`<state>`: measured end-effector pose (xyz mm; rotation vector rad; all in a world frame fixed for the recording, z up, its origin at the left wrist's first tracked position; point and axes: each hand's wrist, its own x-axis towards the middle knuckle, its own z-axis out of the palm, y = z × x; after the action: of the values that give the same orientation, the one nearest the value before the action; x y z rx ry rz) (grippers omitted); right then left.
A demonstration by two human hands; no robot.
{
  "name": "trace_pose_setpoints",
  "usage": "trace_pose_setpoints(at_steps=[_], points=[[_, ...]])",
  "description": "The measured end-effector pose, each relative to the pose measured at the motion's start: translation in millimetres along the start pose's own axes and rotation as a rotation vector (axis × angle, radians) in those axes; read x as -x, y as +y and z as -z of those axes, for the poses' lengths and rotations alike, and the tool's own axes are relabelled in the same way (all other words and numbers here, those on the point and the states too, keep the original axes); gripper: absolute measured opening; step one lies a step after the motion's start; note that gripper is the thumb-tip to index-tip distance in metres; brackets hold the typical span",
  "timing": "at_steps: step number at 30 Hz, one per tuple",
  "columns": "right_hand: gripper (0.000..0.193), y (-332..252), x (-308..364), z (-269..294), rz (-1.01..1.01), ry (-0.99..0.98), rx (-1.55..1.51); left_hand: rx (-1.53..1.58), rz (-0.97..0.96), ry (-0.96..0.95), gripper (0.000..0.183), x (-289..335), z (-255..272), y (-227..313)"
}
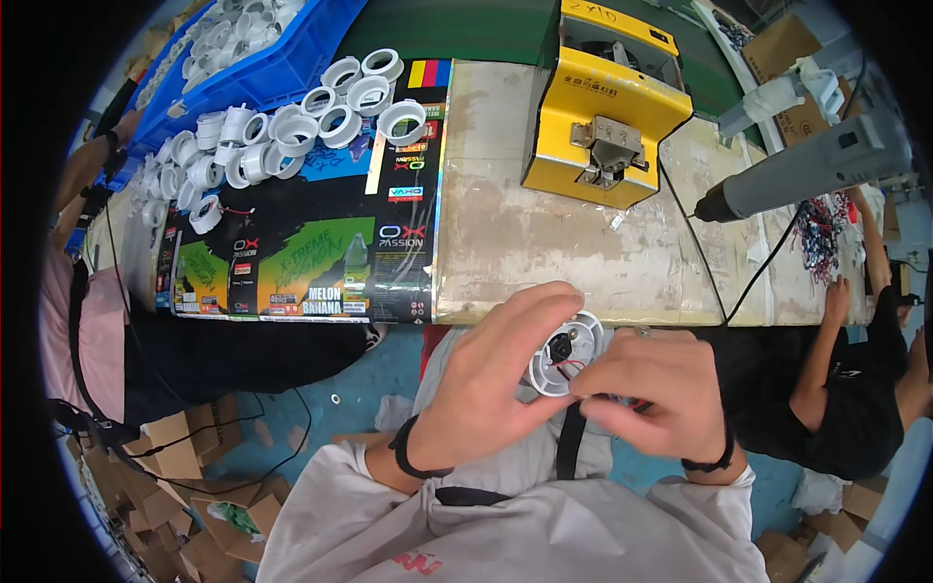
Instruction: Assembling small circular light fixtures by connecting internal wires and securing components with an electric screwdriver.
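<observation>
Just in front of the table edge, my left hand (481, 374) is closed around the outer side of a round white plastic housing (546, 377), its open face tilted up toward me. A small black part (561, 346) sits inside the housing, with a thin red wire (571, 363) beside it. The bent fingers of my right hand (661, 389) are closed at the housing's right rim, pinching the thin wires. Those fingertips partly hide the wires, and a bit of coloured wire shows below the fingers.
White plastic rings (292, 131) lie heaped on the printed cardboard (389, 272) at left, beside a blue bin (282, 73) of similar parts. A yellow machine (612, 107) stands at the back, with a grey power screwdriver (807, 170) to its right. Co-workers (836, 389) sit on both sides; a wire bundle (821, 238) lies at right.
</observation>
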<state>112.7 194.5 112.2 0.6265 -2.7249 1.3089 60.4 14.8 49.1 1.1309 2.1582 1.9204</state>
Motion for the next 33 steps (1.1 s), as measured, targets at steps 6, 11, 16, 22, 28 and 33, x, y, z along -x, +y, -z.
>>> trace_pose_setpoints(at_steps=[6, 11, 16, 22, 28, 33], points=[[0.029, 7, -7, 0, 0.120, 0.076, 0.001, 0.064, -0.006, -0.013, 0.065, -1, 2, 3], [0.028, 9, -10, -13, 0.176, 0.203, 0.117, 0.064, -0.071, -0.013, 0.065, 1, -2, 2], [0.029, 5, -11, -15, 0.181, 0.220, 0.172, 0.101, -0.103, -0.013, 0.067, 0, -3, 2], [0.032, 4, -7, -23, 0.098, 0.283, 0.294, 0.089, -0.075, 0.048, 0.070, 4, -8, 2], [0.033, 4, -7, -21, 0.031, 0.304, 0.050, -0.029, -0.232, 0.235, 0.058, 6, -9, -6], [0.035, 6, -8, -18, 0.161, 0.283, 0.258, -0.122, -0.313, 0.192, 0.055, 0, -4, -8]])
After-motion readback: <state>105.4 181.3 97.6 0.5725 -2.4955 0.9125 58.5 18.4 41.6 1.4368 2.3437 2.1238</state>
